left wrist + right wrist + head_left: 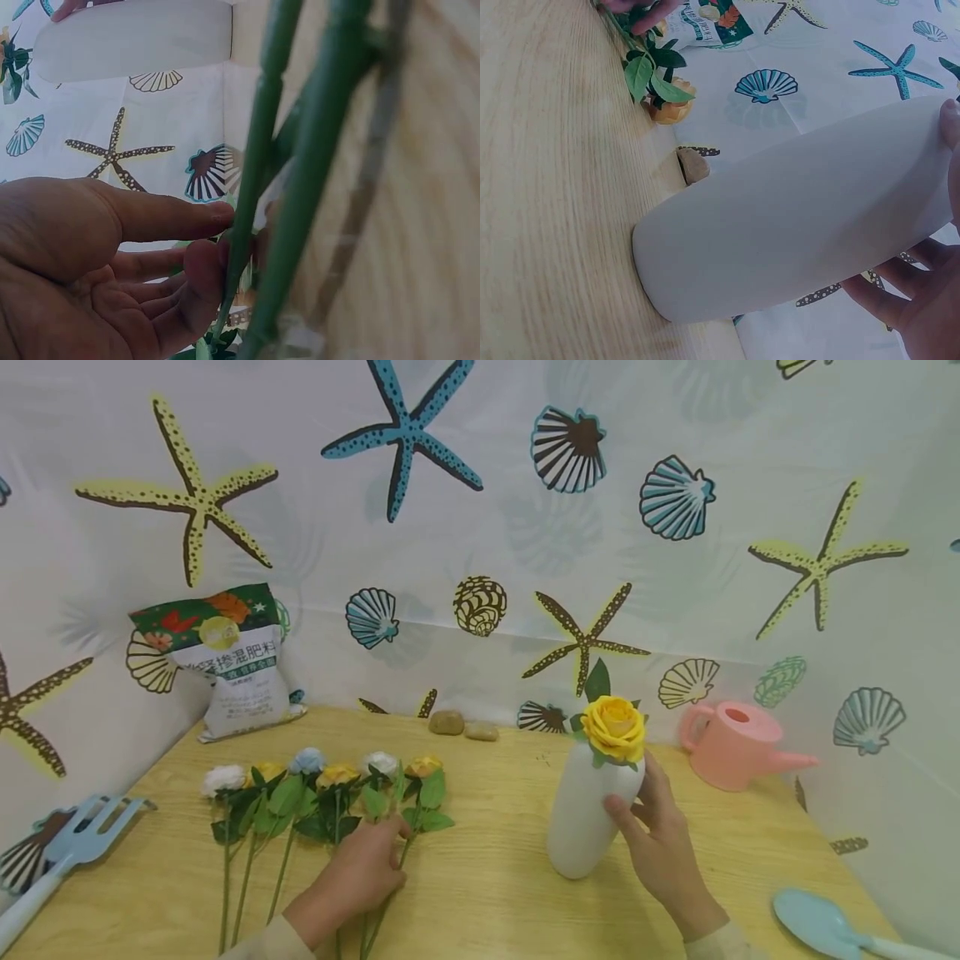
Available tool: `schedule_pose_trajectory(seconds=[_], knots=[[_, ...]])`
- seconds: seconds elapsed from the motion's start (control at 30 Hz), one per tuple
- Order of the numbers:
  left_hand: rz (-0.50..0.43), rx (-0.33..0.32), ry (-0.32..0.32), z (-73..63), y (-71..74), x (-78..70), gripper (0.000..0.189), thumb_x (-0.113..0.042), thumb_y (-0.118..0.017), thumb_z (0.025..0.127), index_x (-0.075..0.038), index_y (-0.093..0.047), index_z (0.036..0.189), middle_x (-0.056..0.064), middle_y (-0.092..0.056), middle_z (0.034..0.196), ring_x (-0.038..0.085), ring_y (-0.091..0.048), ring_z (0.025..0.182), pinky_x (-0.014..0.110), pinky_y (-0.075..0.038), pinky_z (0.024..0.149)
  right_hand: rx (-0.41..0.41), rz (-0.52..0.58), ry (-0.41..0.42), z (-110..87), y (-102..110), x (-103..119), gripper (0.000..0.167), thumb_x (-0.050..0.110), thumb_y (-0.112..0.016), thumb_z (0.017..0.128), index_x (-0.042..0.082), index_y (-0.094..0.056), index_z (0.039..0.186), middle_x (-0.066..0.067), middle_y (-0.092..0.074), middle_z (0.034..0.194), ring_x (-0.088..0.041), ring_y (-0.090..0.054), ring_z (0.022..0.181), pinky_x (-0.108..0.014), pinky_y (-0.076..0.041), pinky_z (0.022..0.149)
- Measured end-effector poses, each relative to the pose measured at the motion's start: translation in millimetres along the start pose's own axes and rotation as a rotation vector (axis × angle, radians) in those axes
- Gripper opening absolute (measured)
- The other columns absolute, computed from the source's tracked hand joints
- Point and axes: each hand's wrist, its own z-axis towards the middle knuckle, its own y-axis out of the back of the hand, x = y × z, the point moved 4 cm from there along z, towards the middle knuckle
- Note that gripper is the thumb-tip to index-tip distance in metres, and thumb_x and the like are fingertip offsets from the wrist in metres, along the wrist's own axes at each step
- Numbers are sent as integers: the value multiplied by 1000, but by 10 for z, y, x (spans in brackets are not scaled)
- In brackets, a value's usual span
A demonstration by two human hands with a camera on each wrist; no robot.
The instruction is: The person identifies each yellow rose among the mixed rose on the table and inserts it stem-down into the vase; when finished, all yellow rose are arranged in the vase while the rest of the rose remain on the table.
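While my right hand grips the white vase right of frame centre, my left hand, lower left of centre, pinches a green stem. A yellow rose tops the vase.

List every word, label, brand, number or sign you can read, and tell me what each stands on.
"掺混肥料": large print on the bag; the characters before it are too blurred to read.
Yellow emblem on the bag: too blurred to read.
Green band and smaller lines below: too small or blurred.
White vase and pink watering can: no lettering visible.
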Motion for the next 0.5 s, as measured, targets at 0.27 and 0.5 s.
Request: schedule_pose_trajectory(seconds=[0.27,0.5], knots=[[38,-30,-37,39,-50,-66,41,6,-78,75,-1,-65,113,-2,-56,63,12,-50,58,30,-44,55,-1,17,-8,0,25,4,70,6,-61,100,19,-26,160,-17,-42,154,-37,-54,131,-17,-50,93],[-71,-62,7,23,-42,-97,42,11,-69,79,-1,-65,119,-1,-57,62,13,-50,53,27,-38,49,6,21,-10,3,10,-11,72,7,-61,100,20,-25,160,-17,-43,153,-39,-54,132,-25,-53,94]])
